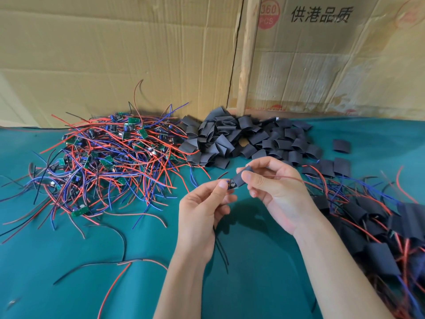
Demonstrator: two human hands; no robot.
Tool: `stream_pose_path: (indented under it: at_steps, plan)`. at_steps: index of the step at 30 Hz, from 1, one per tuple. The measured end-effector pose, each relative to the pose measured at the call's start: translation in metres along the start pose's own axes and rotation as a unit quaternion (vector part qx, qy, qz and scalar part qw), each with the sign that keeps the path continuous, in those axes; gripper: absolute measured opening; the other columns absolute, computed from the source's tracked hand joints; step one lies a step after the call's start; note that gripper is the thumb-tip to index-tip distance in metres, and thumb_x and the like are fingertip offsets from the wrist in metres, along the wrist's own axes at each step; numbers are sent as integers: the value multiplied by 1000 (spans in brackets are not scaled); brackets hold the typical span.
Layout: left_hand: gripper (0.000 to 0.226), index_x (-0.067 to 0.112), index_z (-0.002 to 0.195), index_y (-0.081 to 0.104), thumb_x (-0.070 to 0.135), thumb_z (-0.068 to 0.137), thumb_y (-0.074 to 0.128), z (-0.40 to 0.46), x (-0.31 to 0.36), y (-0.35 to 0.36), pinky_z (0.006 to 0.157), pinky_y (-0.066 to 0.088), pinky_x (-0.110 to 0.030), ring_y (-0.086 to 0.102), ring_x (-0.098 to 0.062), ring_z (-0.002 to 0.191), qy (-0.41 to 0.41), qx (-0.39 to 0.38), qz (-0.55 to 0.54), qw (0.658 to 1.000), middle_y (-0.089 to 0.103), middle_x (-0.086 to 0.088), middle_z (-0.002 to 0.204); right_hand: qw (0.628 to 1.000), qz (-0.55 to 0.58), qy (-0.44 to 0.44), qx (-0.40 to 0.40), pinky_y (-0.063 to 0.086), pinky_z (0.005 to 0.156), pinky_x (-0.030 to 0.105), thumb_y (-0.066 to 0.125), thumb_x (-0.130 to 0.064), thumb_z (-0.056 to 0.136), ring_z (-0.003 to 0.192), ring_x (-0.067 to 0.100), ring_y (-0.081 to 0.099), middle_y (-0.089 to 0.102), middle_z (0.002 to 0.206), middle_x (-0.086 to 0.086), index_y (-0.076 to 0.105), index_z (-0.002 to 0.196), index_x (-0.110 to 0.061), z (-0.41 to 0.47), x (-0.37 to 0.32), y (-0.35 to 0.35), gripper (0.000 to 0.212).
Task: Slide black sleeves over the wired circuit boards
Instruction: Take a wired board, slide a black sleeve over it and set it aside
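- Cardboard panels (138, 54) stand as a wall behind a counter (264, 261) covered in teal cloth, seen from a head camera looking forward and down.
- At back left on the counter lies a tangled heap of wired circuit boards (110, 155), small green boards with red, blue and black leads.
- Just right of that heap, touching its edge, is a pile of loose black sleeves (241, 139), short flattened tubes.
- Along the right edge lies a spread of sleeved boards (372, 226), with red and blue wires trailing out.
- Both bare forearms reach up from the bottom edge and meet at centre, raised above the cloth.
- The left hand (202, 210) has its grip closed in a pinch, thumb and fingertips holding a small circuit board (231, 184); black wires hang down below its palm.
- The right hand (273, 189), palm turned toward the camera, pinches one black sleeve (241, 177) between thumb and fingers.
- That sleeve sits partly over the board's right end, and a thin red wire (287, 178) runs out past the right fingers.
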State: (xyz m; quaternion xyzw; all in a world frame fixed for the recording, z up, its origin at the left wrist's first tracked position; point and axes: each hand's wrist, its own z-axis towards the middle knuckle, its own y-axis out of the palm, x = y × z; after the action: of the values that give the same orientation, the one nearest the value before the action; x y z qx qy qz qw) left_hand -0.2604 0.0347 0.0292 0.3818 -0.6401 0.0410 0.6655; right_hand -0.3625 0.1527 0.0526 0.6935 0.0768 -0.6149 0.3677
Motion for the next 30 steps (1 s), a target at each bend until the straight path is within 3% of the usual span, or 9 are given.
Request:
stream_pose_path:
  at_steps: [7,15,20,25,30]
  plan:
    - [13,17,81,82,25,78,72,1,0,0,60,54,-15,70,-9,71,-13,12,-14,1000,72,-2,77,999,-25,7,-27,51,60,23,91,-10,61,66,15,65,76,104,20,74,85,-17,-1,0,-2,30]
    - [20,10,107,78,10,98,60,2,-5,3,64,54,-22,72,-16,89,21,4,41,999,77,-7,106,1000,-16,-13,-1,52,60,22,87,-12,56,64,14,66,77,98,18,69,85,-10,0,4,6,34]
    - [16,13,94,80,6,94,66,2,-8,2,66,55,-21,73,-15,83,47,25,47,997,78,-9,94,1000,10,8,-10,51,59,22,84,-8,64,60,15,59,76,97,20,76,78,-17,-1,4,5,18]
    - [7,6,92,74,9,87,74,3,-7,1,60,52,-21,68,-14,67,42,-3,25,999,73,-10,81,999,18,34,-31,51,56,22,88,-14,63,61,15,60,75,105,24,72,92,-8,0,6,4,34]
    - [7,15,83,74,9,87,76,3,-9,2,60,50,-21,64,-13,64,62,-10,57,996,72,-6,76,997,-37,55,-30,50,57,21,79,-15,76,67,17,63,75,108,23,71,104,-6,-6,0,4,29]
